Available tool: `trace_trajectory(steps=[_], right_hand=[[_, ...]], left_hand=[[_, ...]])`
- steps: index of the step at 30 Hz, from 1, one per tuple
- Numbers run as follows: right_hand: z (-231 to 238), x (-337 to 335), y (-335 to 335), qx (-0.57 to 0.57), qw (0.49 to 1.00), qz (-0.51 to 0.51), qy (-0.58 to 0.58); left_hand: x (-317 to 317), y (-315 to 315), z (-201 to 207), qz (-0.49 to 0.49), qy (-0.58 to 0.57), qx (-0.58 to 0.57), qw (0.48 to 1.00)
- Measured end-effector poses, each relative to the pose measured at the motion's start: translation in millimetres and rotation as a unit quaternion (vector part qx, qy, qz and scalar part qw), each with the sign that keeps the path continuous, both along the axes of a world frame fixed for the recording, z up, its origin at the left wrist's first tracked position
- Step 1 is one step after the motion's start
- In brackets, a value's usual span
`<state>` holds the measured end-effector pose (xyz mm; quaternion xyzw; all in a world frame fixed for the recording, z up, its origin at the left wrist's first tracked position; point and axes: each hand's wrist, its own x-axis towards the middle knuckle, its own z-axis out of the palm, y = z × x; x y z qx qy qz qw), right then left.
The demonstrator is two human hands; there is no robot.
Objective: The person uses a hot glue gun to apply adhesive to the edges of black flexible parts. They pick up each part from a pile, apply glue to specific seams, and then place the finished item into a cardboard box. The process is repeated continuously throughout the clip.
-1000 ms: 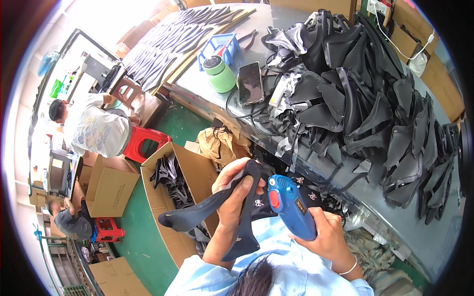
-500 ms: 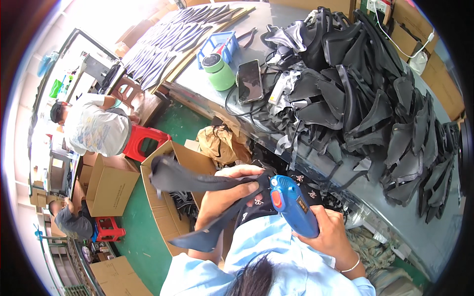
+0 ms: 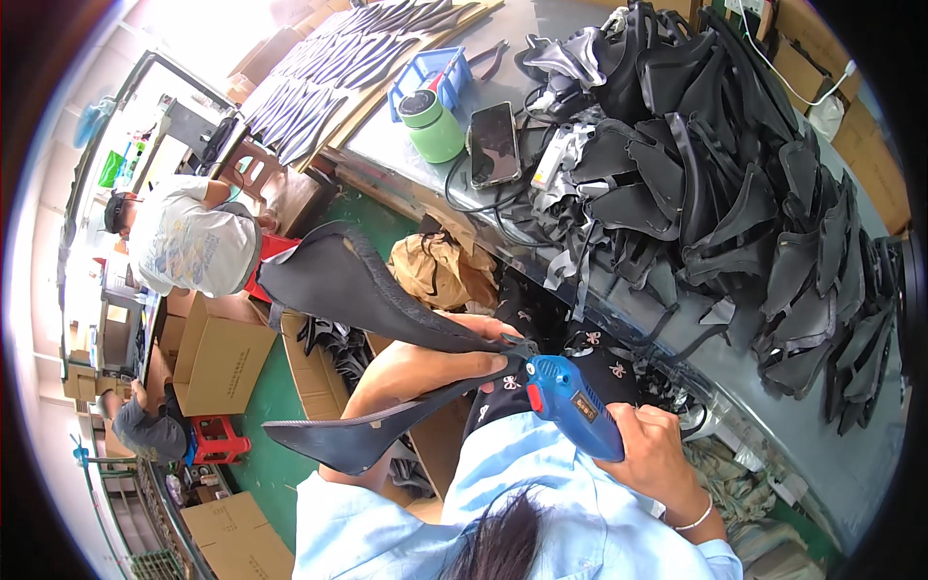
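My left hand [image 3: 411, 375] is closed around a dark, curved, padded strap-like piece [image 3: 333, 290]. One broad end of it sticks out above the hand and another below, both toward the left. In my right hand [image 3: 655, 454] is a blue cordless electric cutter [image 3: 592, 425] with a red button. Its head touches or nearly touches the narrow end of the padded piece beside my left fingertips. The blade and the exact contact are too small to make out. Both hands are above my lap, over dark patterned cloth.
On the metal table [image 3: 822, 406] lies a large heap of black padded pieces [image 3: 725, 184]. A phone [image 3: 494, 145], green flask [image 3: 431, 128] and blue basket [image 3: 425, 75] stand near it. Open cardboard boxes [image 3: 227, 362] are on the left, with two people beyond. Cloth scraps [image 3: 739, 483] lie below the table edge.
The padded piece has swung and spread wider, its broad ends further left and apart. My left forearm has shifted left. The cutter stays at the narrow end, moving slightly down.
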<state>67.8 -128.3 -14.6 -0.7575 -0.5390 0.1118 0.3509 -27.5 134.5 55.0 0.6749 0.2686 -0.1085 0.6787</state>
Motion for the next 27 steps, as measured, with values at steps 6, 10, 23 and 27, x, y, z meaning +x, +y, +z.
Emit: trace_trajectory(steps=[6, 10, 23, 27], right_hand=[[-0.4, -3.8, 1.7, 0.008, 1.0, 0.009, 0.008], [1.7, -5.7, 5.6, 0.025, 0.999, 0.016, 0.026], [3.6, -11.6, 17.7, 0.034, 0.997, -0.029, 0.065], [0.0, -11.5, 19.9, 0.034, 0.997, -0.028, 0.071]], left_hand=[[5.9, -2.5, -12.1, -0.091, -0.029, 0.055, 0.994], [12.9, -6.5, -23.8, -0.172, -0.092, 0.147, 0.97], [-5.0, -5.9, 2.1, 0.112, -0.342, 0.09, 0.929], [0.1, -20.2, -25.9, 0.305, -0.488, 0.061, 0.816]])
